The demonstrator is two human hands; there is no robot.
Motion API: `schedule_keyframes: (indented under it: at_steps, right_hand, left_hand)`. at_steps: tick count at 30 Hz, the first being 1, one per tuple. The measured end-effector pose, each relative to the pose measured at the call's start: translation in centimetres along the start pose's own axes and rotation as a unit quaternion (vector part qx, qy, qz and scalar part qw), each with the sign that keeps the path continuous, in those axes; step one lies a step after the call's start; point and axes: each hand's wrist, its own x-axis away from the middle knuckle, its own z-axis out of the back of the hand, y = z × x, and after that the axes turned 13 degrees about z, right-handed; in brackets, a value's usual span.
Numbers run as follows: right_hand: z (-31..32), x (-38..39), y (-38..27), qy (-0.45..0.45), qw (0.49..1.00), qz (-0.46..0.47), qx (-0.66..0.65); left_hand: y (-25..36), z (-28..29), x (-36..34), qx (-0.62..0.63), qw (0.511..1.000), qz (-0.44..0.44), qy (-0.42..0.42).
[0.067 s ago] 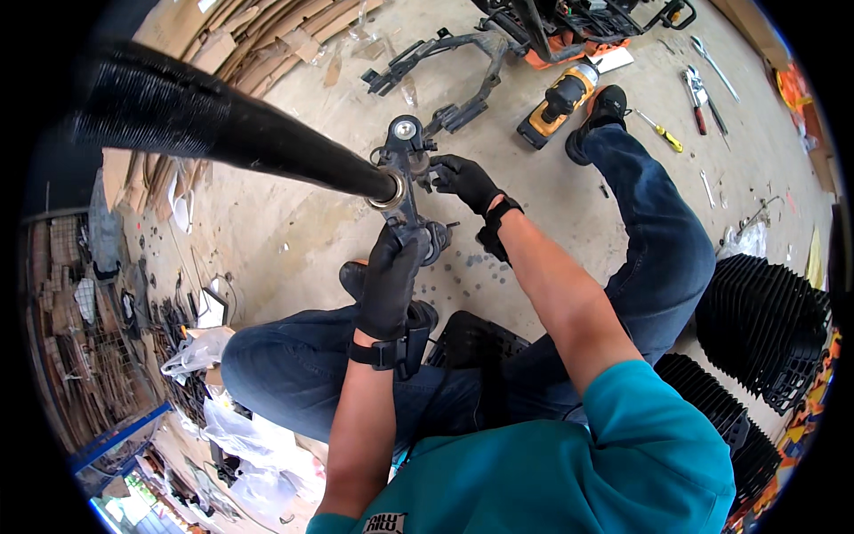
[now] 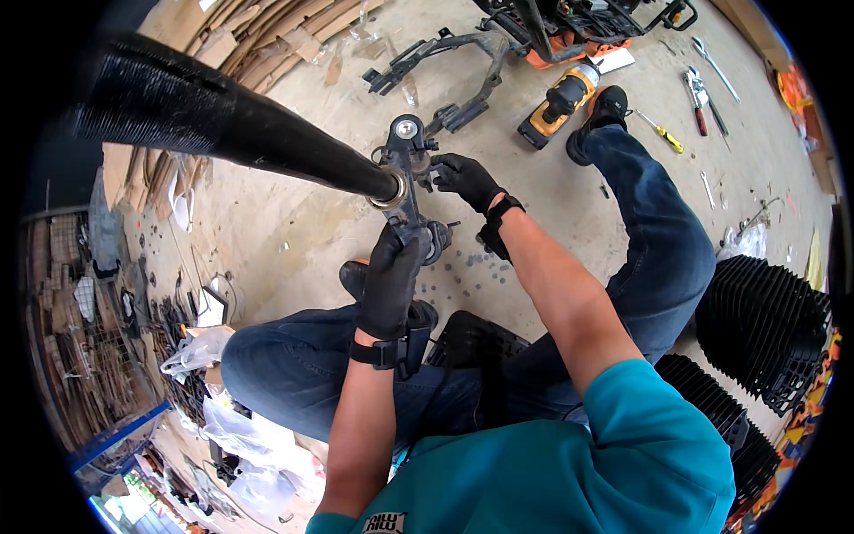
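Observation:
A steering stem with its lower triple clamp stands in front of me. Its long black tube (image 2: 267,133), threaded at the free end, leans up to the left toward the camera. A metal ring (image 2: 389,191) sits around the tube's base on the dark clamp (image 2: 406,131). My left hand (image 2: 391,267), in a black glove, is closed around the near end of the clamp, beside its round opening. My right hand (image 2: 465,181), also gloved, has bent fingers at the clamp's right side, by small bolt-like parts. Its fingertips hide whatever is between them.
A yellow and black cordless impact wrench (image 2: 559,104) lies by my right shoe. Beyond the clamp rests a dark metal bracket frame (image 2: 485,84). A yellow screwdriver (image 2: 660,131), pliers (image 2: 696,100) and wrenches lie at the right. Black ribbed parts (image 2: 756,320) stand beside my right leg; cardboard (image 2: 240,40) is stacked far left.
The stem's tube has tilted very slightly, its threaded end rising a little in the picture. Both hands keep nearly the same places on the clamp.

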Motion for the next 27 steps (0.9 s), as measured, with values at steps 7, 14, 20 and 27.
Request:
schedule_keyframes:
  at_steps: [7, 14, 20, 27]
  right_hand:
    - [-0.8, -0.5, -1.2, 0.002, 0.994, -0.081, -0.07]
    - [-1.0, -0.4, -0.9, -0.008, 0.994, -0.107, -0.014]
    - [-0.2, 1.8, -0.8, 0.069, 0.983, -0.17, -0.017]
    - [-0.2, 5.3, -11.4, -0.03, 0.986, -0.16, 0.026]
  left_hand:
    - [-0.5, 0.6, 0.0, 0.028, 0.999, -0.02, -0.01]
    - [-1.2, 1.1, 0.0, 0.032, 0.999, -0.023, 0.007]
    - [-1.8, 0.9, -0.7, 0.012, 0.999, -0.036, 0.018]
    - [-1.5, 1.6, -0.7, 0.036, 0.999, -0.018, -0.024]
